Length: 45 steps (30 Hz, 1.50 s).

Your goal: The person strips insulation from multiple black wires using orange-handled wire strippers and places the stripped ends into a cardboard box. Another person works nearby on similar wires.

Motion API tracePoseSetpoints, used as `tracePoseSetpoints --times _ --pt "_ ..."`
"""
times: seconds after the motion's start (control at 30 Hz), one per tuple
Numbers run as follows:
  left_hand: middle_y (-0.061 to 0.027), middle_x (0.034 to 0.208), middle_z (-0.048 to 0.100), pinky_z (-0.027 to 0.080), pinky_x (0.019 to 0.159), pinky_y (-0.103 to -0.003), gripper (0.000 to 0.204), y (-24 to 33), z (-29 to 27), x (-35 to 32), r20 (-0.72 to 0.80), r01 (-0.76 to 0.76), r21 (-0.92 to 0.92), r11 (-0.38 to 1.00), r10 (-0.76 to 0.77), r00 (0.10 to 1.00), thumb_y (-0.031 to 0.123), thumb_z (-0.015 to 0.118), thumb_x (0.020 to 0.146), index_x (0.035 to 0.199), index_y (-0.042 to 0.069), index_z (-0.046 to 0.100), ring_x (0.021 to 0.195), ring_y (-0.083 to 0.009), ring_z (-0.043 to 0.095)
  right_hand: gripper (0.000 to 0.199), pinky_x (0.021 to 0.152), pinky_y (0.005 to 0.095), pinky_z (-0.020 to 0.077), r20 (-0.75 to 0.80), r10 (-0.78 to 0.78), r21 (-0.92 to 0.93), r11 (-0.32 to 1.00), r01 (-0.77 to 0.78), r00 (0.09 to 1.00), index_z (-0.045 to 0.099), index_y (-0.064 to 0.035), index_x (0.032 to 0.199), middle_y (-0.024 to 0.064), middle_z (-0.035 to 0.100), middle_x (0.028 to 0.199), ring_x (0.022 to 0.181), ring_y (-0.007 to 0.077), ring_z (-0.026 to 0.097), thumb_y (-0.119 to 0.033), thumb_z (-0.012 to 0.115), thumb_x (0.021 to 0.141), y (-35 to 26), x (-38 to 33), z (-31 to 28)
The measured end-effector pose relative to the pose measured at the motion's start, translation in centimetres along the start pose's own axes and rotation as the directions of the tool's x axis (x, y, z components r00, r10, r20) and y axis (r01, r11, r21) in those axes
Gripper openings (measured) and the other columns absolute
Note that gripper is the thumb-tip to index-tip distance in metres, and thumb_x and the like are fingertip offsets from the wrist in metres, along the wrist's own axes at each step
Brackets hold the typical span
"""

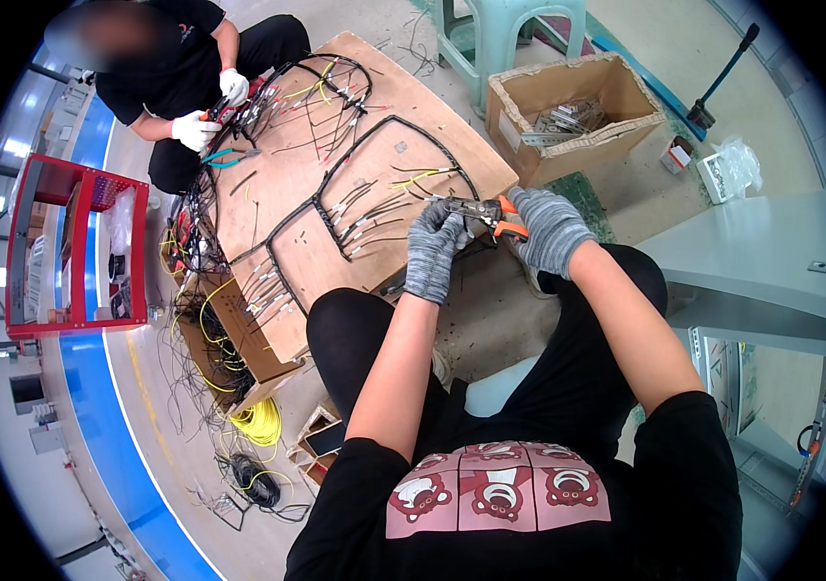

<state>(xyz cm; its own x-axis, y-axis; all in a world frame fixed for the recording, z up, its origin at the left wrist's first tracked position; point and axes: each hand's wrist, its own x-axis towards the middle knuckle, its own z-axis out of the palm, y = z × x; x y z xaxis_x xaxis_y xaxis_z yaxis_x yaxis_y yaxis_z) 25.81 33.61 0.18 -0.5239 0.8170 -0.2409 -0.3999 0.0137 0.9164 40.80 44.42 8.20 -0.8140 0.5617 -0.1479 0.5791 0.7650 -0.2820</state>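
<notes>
My right hand point(550, 230), in a grey knit glove, is wrapped round pliers point(510, 227) with orange handles and a dark metal head. My left hand point(430, 254), gloved the same way, is closed with its fingertips at the head of the pliers. It pinches a thin wire there, though the fingers mostly hide it. Both hands are over the near right edge of a wooden board point(411, 97). A black-taped wiring harness point(318, 200) lies across this board, with several loose wire ends fanning out, some tipped white or yellow.
Across the board a person in white gloves point(195, 131) holds a red-handled tool, beside teal-handled pliers point(231, 159). A cardboard box point(577, 155) with metal parts stands beyond the right edge, below a green stool point(510, 34). A grey cabinet point(761, 261) is at right; yellow cable point(258, 423) lies lower left.
</notes>
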Motion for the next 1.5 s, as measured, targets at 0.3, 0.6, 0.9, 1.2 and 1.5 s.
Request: tracePoseSetpoints --times 0.3,0.6,0.9,1.2,1.5 --pt "0.0013 0.068 0.056 0.039 0.047 -0.017 0.006 0.4 0.2 0.0 0.040 -0.012 -0.012 1.000 0.013 0.999 0.003 0.052 0.086 0.087 0.004 0.058 0.052 -0.0045 0.047 0.038 0.074 0.0400 0.0463 0.006 -0.015 0.076 0.997 0.014 1.000 0.048 -0.0030 0.103 0.0198 0.059 0.089 0.085 0.0349 0.058 -0.016 0.060 0.069 0.7 0.1 0.9" --pt "0.0022 0.066 0.056 0.036 0.045 -0.016 0.007 0.7 0.5 -0.3 0.049 -0.027 0.006 1.000 0.027 0.998 0.004 0.052 0.086 0.087 0.003 0.060 0.050 -0.0024 0.045 0.037 0.072 0.0408 0.0468 0.073 0.035 0.031 0.999 -0.037 0.997 0.048 -0.0040 0.103 0.0202 0.060 0.086 0.081 0.0356 0.059 -0.016 0.060 0.069 0.3 0.1 0.5" --pt "0.0032 0.069 0.053 0.036 0.050 -0.017 0.005 0.6 0.2 0.4 0.074 -0.035 -0.003 0.999 0.035 0.997 0.008 0.052 0.088 0.085 0.007 0.056 0.055 -0.0047 0.044 0.022 0.051 0.0275 0.0491 0.474 -0.146 0.849 0.336 -0.407 0.868 0.052 -0.0045 0.098 0.0062 0.057 0.071 0.059 0.0143 0.057 -0.012 0.060 0.079 2.3 0.4 3.9" --pt "0.0016 0.071 0.055 0.039 0.054 -0.019 0.008 -0.6 0.2 0.1 0.045 -0.042 -0.105 0.994 0.047 0.998 0.011 0.053 0.088 0.089 0.005 0.058 0.058 -0.0063 0.048 0.032 0.062 0.0309 0.0509 0.273 0.002 0.911 0.320 -0.259 0.962 0.051 0.0035 0.103 0.0117 0.059 0.077 0.069 0.0202 0.060 -0.016 0.058 0.078 2.6 0.9 2.0" --pt "0.0001 0.067 0.056 0.039 0.052 -0.020 0.005 0.0 0.2 0.0 0.142 -0.002 0.075 0.997 -0.009 0.990 0.007 0.056 0.086 0.083 0.004 0.059 0.056 -0.0073 0.048 0.041 0.072 0.0253 0.0478 -0.228 0.092 0.799 0.586 0.132 0.969 0.045 0.0015 0.113 0.0071 0.057 0.090 0.079 0.0133 0.056 -0.002 0.059 0.074 1.8 3.5 4.2"
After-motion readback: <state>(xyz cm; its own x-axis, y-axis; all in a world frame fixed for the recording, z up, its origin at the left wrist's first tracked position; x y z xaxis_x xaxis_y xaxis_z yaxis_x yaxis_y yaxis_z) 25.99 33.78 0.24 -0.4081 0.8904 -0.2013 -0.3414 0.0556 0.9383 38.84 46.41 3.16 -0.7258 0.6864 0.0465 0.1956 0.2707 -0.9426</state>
